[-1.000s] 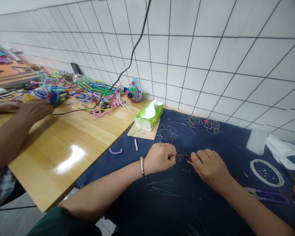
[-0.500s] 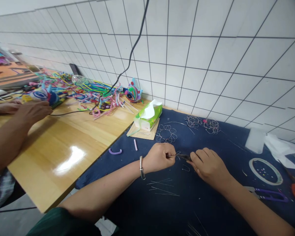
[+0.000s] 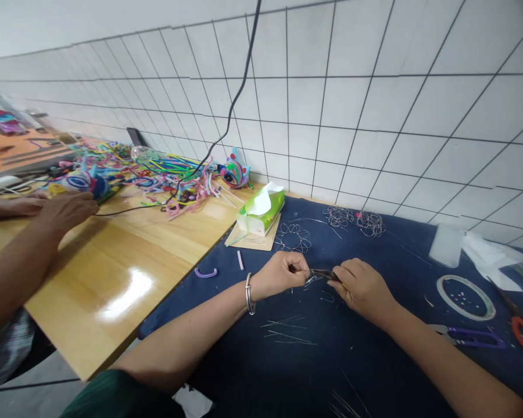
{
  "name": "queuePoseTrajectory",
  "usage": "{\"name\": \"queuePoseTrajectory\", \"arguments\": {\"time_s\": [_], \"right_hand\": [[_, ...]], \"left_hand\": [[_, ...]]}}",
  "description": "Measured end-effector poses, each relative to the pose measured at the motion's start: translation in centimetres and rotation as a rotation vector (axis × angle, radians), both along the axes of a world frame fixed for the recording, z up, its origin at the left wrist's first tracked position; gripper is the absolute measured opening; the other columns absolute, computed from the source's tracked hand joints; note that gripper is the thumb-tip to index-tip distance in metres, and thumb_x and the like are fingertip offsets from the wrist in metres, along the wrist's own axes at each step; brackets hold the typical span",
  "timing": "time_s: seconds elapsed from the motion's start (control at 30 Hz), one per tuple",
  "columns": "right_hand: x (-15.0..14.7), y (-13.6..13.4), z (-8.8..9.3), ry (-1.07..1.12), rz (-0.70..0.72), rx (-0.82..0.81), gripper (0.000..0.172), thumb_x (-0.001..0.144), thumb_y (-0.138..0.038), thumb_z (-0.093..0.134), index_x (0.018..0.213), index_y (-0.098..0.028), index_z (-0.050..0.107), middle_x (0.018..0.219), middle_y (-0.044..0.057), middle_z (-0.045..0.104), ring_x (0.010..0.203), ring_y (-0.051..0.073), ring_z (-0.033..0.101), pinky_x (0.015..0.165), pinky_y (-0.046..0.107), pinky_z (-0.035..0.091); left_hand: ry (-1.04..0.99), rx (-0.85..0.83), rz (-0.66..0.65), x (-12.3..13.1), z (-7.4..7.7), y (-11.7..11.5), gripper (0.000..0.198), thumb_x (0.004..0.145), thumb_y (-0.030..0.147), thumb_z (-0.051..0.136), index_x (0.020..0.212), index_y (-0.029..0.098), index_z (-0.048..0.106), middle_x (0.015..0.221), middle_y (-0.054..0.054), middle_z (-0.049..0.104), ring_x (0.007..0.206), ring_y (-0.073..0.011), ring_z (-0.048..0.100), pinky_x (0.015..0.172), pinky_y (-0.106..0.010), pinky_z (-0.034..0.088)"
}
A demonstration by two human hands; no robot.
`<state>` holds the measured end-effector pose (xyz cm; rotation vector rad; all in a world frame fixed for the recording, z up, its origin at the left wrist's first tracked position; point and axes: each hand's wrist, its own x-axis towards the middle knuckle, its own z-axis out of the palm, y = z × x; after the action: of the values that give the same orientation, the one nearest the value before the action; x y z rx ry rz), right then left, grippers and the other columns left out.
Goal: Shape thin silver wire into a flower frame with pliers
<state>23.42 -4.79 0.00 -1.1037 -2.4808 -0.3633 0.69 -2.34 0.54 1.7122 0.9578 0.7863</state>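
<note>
Plainly, hands (image 3: 283,274) hold wire (image 3: 312,280) and pliers (image 3: 325,274) near unreadable tissue packaging (image 3: 270,217).

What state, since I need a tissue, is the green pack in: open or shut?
Open: a white tissue sticks out of the green pack.

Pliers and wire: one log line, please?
left hand: pinches wire; right hand: grips pliers; pliers: tips at wire; tissue pack: beyond left hand

Left grip (image 3: 283,274) pinching wire (image 3: 312,279), right grip (image 3: 361,288) holding pliers (image 3: 326,274), wire flower (image 3: 302,237) near tissue pack (image 3: 262,218)
</note>
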Motion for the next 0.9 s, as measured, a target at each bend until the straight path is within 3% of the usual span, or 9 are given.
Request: {"name": "queuePoseTrajectory", "arguments": {"time_s": [0.13,0.3,0.43,0.53,0.63,0.73,0.9], "right_hand": [[1.0,1.1,-1.2,0.057,-0.108,-0.029,0.024,0.087,-0.035,0.043,0.087,-0.014,0.056,0.078,0.006,0.052,0.075,0.017,0.047,0.066,0.029,0.035],[1.9,2.1,-2.0,-0.057,-0.230,-0.089,0.027,0.084,-0.041,0.045,0.083,-0.016,0.057,0.078,0.006,0.052,0.075,0.018,0.047,0.067,0.031,0.035],[1.9,2.0,-1.6,-0.071,-0.196,-0.102,0.036,0.077,-0.046,0.053,0.097,-0.017,0.057,0.095,0.011,0.055,0.096,0.025,0.046,0.080,0.042,0.034],[1.7,1.6,-0.3,0.014,-0.152,-0.147,0.031,0.078,-0.037,0.054,0.101,-0.017,0.058,0.102,0.011,0.056,0.102,0.025,0.046,0.083,0.041,0.034],[0.8,0.9,1.4,0.241,-0.089,-0.361,0.020,0.085,-0.029,0.044,0.093,-0.020,0.060,0.089,0.005,0.060,0.085,0.016,0.052,0.074,0.031,0.040],[-0.6,-0.1,2.9,0.436,-0.036,-0.627,0.026,0.088,-0.032,0.038,0.087,-0.022,0.062,0.080,0.002,0.060,0.072,0.013,0.053,0.064,0.026,0.040],[-2.0,-0.8,3.8,0.688,-0.096,-0.961,0.028,0.083,-0.041,0.044,0.081,-0.019,0.061,0.067,-0.001,0.053,0.059,0.009,0.045,0.054,0.022,0.034]], "left_hand": [[-0.155,-0.158,0.007,0.1,0.1,0.2,0.009,0.068,0.018,0.058,0.065,0.010,0.055,0.055,0.004,0.047,0.048,-0.0030,0.037,0.046,-0.015,0.030],[-0.242,-0.324,0.009,0.3,-0.4,0.2,0.011,0.067,0.020,0.060,0.065,0.011,0.054,0.050,0.006,0.041,0.044,-0.0026,0.031,0.042,-0.016,0.024],[-0.273,-0.379,0.028,0.6,-0.6,0.1,0.012,0.068,0.022,0.061,0.066,0.012,0.054,0.048,0.007,0.040,0.043,-0.0030,0.031,0.042,-0.017,0.023],[-0.280,-0.396,0.055,0.8,-0.5,-0.1,0.014,0.068,0.023,0.061,0.065,0.012,0.054,0.050,0.006,0.041,0.044,-0.0032,0.032,0.044,-0.017,0.024],[-0.295,-0.418,0.060,1.0,-0.5,-0.3,0.013,0.069,0.022,0.061,0.067,0.012,0.054,0.050,0.006,0.041,0.045,-0.0033,0.032,0.044,-0.017,0.024],[-0.303,-0.450,0.036,1.2,-0.4,-0.7,0.013,0.070,0.022,0.062,0.067,0.012,0.054,0.050,0.006,0.040,0.045,-0.0031,0.031,0.045,-0.017,0.024],[-0.303,-0.495,-0.008,1.8,-0.3,-1.5,0.013,0.071,0.021,0.062,0.067,0.012,0.054,0.050,0.007,0.040,0.044,-0.0027,0.031,0.045,-0.017,0.024]]}}
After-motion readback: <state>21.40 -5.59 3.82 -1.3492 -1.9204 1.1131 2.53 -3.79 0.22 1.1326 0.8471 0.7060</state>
